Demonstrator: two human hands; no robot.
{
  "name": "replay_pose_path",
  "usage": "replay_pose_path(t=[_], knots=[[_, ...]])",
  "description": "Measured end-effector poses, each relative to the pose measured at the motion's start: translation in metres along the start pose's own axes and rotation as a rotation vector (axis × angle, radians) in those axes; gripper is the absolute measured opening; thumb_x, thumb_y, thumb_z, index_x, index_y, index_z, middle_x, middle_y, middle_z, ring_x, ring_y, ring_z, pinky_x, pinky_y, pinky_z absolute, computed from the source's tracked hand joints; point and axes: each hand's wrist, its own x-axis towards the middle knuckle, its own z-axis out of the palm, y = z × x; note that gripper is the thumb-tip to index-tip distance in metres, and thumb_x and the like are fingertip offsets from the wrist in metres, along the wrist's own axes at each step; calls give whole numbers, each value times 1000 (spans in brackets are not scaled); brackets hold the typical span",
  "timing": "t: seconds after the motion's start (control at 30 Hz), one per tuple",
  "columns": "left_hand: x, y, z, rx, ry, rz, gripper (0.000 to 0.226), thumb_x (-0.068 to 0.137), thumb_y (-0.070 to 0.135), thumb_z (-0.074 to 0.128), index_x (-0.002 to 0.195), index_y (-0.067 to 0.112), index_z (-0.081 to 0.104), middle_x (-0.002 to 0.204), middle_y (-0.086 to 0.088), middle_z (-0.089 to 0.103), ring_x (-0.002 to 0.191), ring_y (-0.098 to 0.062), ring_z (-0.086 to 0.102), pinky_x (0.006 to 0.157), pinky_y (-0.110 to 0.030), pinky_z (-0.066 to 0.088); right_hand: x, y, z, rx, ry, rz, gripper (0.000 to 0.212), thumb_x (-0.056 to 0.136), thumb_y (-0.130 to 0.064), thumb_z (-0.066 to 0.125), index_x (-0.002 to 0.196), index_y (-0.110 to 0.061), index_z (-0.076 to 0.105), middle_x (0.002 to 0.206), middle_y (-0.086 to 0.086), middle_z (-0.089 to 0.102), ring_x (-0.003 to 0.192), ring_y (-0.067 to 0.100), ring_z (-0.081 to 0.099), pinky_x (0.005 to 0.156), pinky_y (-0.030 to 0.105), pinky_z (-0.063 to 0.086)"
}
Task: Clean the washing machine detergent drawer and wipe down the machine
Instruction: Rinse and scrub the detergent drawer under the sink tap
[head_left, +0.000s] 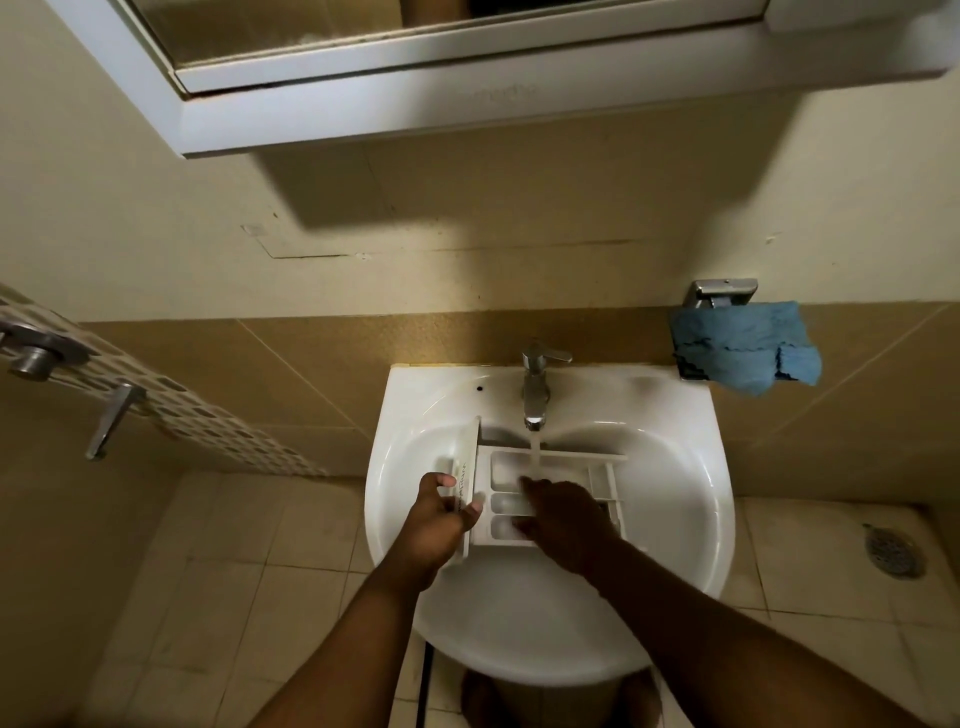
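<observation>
A white detergent drawer (556, 467) with several compartments lies across the basin of a white sink (675, 499), under water running from the chrome tap (536, 387). My left hand (441, 514) grips the drawer's front panel at its left end. My right hand (563, 517) rests on the compartments, fingers reaching into them near the water stream. A blue cloth (745, 348) hangs on a metal holder on the wall, right of the tap. The washing machine is not in view.
A white mirror cabinet (467, 88) juts out overhead. Shower valves and a lever (111, 421) stick out of the mosaic strip on the left wall. A floor drain (893, 556) sits at the right on the tiled floor.
</observation>
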Motion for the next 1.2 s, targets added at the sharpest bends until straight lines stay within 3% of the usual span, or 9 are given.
replay_pose_path(t=[0.1,0.33,0.47,0.57,0.7,0.77,0.9,1.07,1.2], knots=[[1,0,0,2,-2,4,42,92,29,67,122,21,38,109,-7,57,91,-16,57,72,-25,45,7,16,-10,-61,-177,294,74,85,-65,55,136,-14,43,135,10,50,120,29,52,103,41,43],[-1,1,2,50,10,17,43,92,31,66,123,20,38,119,-11,57,103,-24,57,85,-33,46,30,-41,-8,133,-146,-3,65,89,-32,59,146,-17,33,146,11,39,127,29,46,103,40,42],[-1,2,1,30,7,23,42,93,31,66,122,20,38,113,-8,57,96,-18,57,80,-30,45,22,13,-12,12,-251,236,84,83,-59,61,147,-13,30,150,13,33,133,31,41,109,43,39],[1,-2,1,16,12,24,41,92,30,67,120,20,39,107,-7,57,93,-17,58,76,-28,46,29,18,-20,139,-395,316,72,82,-39,70,142,-13,39,142,15,39,127,34,44,104,42,44],[2,-2,3,-14,25,24,39,92,27,68,118,19,40,96,-5,56,85,-16,55,70,-25,47,50,-13,-35,772,4,395,14,84,-4,56,97,-8,60,92,13,57,83,27,58,73,37,54],[3,-2,2,7,18,28,39,92,28,67,118,18,40,97,-4,56,86,-15,56,70,-26,46,52,-24,-41,997,163,465,17,92,3,46,93,-2,62,93,14,61,85,24,62,80,31,52],[5,-3,2,36,22,43,39,92,28,67,119,18,40,106,-9,59,90,-17,58,72,-28,47,66,-55,-35,644,195,78,34,97,-3,45,126,-5,60,119,12,63,113,28,60,92,36,50],[5,-4,2,17,6,29,38,92,26,67,118,20,40,114,-12,58,96,-21,58,71,-26,48,42,-25,-8,158,171,-360,69,97,-23,56,154,-8,18,161,13,16,148,25,16,118,34,18],[5,-5,1,11,12,32,33,92,24,67,111,17,41,99,-6,57,88,-17,56,66,-24,45,8,25,8,79,-71,-27,81,93,-58,46,156,-24,7,161,5,23,145,25,28,118,37,28]])
